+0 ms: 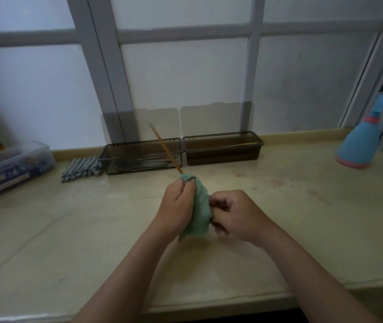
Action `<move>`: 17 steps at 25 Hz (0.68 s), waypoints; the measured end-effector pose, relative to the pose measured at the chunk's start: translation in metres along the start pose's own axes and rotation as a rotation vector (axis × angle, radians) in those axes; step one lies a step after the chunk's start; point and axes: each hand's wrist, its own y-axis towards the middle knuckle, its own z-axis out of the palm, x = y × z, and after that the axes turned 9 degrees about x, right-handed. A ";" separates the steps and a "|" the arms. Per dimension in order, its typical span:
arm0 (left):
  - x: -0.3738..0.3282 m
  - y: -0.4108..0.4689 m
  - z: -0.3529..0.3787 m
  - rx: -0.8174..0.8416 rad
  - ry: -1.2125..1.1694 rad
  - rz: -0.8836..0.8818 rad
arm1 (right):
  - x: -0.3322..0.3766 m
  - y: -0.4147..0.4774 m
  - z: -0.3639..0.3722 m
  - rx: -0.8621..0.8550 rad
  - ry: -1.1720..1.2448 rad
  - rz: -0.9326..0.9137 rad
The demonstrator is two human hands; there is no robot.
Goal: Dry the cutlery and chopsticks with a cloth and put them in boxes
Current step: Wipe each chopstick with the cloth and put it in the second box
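L hand (178, 203) grip is squeezing the green cloth (201, 206) round a chopstick (164, 148), which is poking up twd the left box (115, 169). R hand (234, 215) grip is pinching the cloth's side. Both are working mid-worktop (69, 229), well apart from its front edge.

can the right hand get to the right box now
Probably yes: the right box stands open with only bare counter between, though the right hand is busy at the green cloth.
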 end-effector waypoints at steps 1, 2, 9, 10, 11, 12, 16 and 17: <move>-0.003 -0.001 -0.004 0.084 0.009 -0.044 | 0.003 0.003 -0.003 -0.119 0.096 0.009; -0.007 -0.001 -0.007 0.175 0.026 -0.079 | 0.006 0.010 -0.005 -0.233 0.202 0.020; -0.017 -0.005 0.004 0.467 0.267 -0.146 | 0.024 0.051 0.004 -0.367 0.608 0.226; -0.016 -0.007 0.006 0.479 0.317 -0.175 | 0.023 0.059 -0.001 -0.393 0.630 0.281; -0.015 -0.010 0.006 0.491 0.352 -0.194 | 0.022 0.067 -0.006 -0.400 0.651 0.324; -0.014 -0.012 0.004 0.511 0.381 -0.196 | 0.021 0.078 -0.013 -0.409 0.673 0.338; -0.003 -0.017 -0.012 0.501 0.434 -0.078 | 0.013 0.125 -0.055 -0.529 0.243 0.236; 0.002 -0.013 -0.019 0.412 0.406 -0.070 | 0.013 0.134 -0.067 -0.513 -0.016 0.202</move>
